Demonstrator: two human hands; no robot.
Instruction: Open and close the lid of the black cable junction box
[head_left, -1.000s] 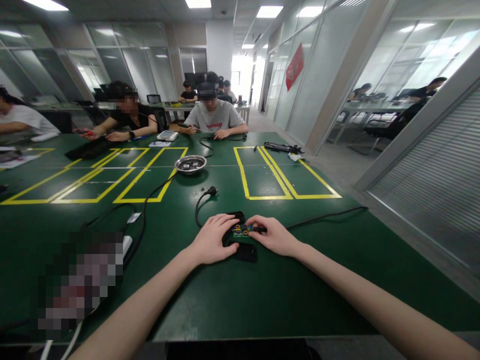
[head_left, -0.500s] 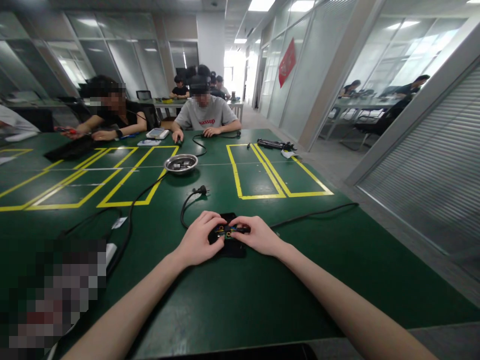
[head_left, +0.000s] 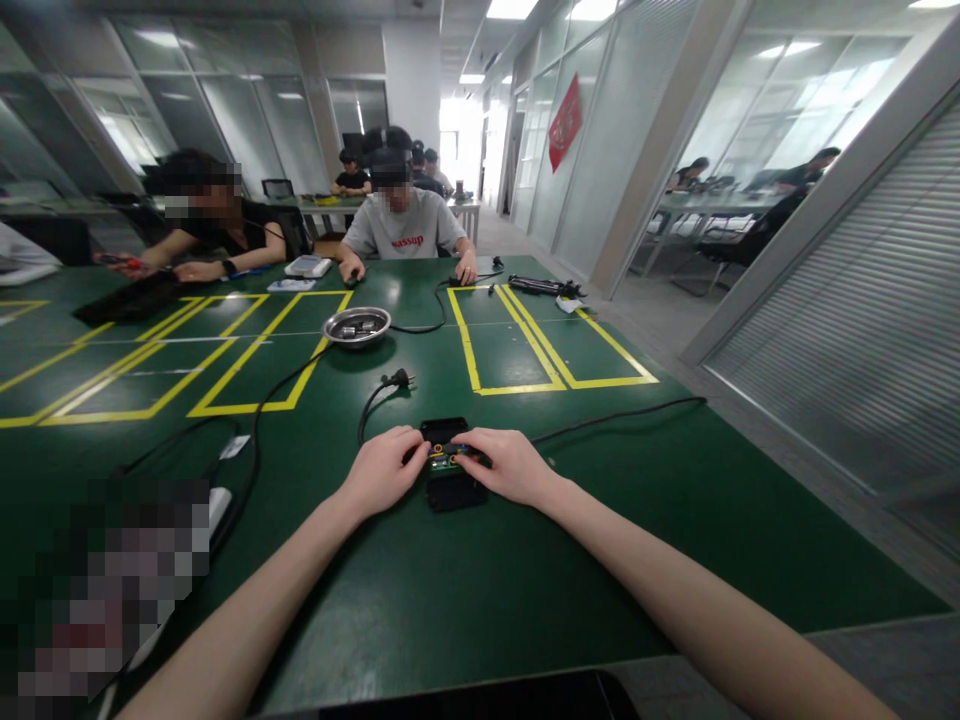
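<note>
Tabletop: circuit board sits between two case pieces, far piece and near piece; left-hand grip at board's left end, right-hand grip at its right. Cord runs from beside right-hand grip toward right edge. Plug lies beyond the board, to the left. Bowl farther off, left of plug, small parts inside. Taped outlines far right of board; tripod across their far end, paper scrap just nearer. Co-worker behind far edge; handheld device left of co-worker.
</note>
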